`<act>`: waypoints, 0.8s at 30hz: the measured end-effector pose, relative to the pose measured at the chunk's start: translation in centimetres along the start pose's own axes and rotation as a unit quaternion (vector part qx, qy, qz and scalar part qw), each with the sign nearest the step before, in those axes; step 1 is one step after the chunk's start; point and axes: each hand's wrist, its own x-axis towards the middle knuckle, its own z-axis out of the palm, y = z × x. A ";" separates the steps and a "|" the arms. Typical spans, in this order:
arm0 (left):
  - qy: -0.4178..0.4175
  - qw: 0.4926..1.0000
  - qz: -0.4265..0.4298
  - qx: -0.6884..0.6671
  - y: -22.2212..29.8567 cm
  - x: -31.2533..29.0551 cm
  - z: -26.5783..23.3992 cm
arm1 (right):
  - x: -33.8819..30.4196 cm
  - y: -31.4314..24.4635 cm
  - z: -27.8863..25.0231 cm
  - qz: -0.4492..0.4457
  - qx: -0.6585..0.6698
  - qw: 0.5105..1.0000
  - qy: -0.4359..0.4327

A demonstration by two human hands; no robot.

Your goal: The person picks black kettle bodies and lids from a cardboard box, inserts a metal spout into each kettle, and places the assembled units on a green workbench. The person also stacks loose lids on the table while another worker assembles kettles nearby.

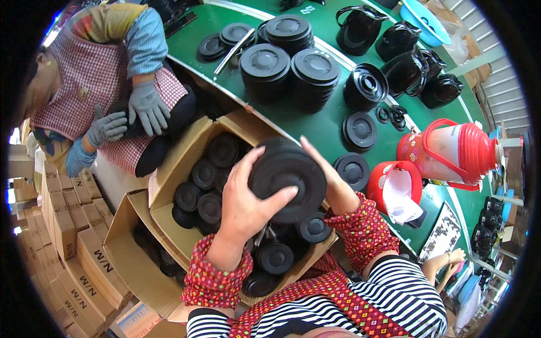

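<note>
In front of me I hold a stack of black round plastic lids [290,174] tilted between both hands. My left hand [242,197] grips its left side, the thumb lying across the top lid. On the far right side my right hand [332,177] is pressed against the stack, its fingers partly hidden behind it. Below is an open cardboard box [179,163] with more black lids [276,258] inside. To the right of the stack a single black lid [352,170] lies on the green table [321,127].
Lid stacks [265,70] and glossy black jugs [360,28] stand on the table. A red thermos [445,149] and red basin [383,183] are at right. A co-worker's gloved hands [147,107] rest at upper left. A second open box [127,225] and stacked cartons [96,270] are at left.
</note>
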 end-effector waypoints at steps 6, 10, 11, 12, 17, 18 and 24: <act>0.101 0.995 0.024 0.002 -2.2 8.0 7.3 | 2.6 -3.8 -2.3 -0.198 -0.044 0.975 0.093; 0.038 0.936 -0.130 -0.325 -5.2 9.1 9.3 | -0.7 -3.4 1.7 -0.118 -0.006 0.968 0.221; 0.028 0.919 -0.141 -0.367 -4.8 9.3 9.5 | -1.2 -3.1 1.1 -0.138 -0.045 0.967 0.209; 0.020 0.900 -0.153 -0.408 -4.3 9.4 9.6 | -1.7 -2.7 1.1 -0.154 -0.049 0.969 0.185; 0.026 0.850 -0.190 -0.490 -2.1 12.0 8.5 | 0.3 -3.2 0.9 -0.167 -0.074 0.972 0.146; 0.021 0.853 -0.190 -0.486 -1.9 12.7 8.2 | 0.3 -4.2 2.2 -0.151 -0.088 0.975 0.141; 0.057 0.870 -0.179 -0.456 -1.7 17.2 8.3 | 3.1 -7.5 4.6 -0.165 -0.102 0.969 0.151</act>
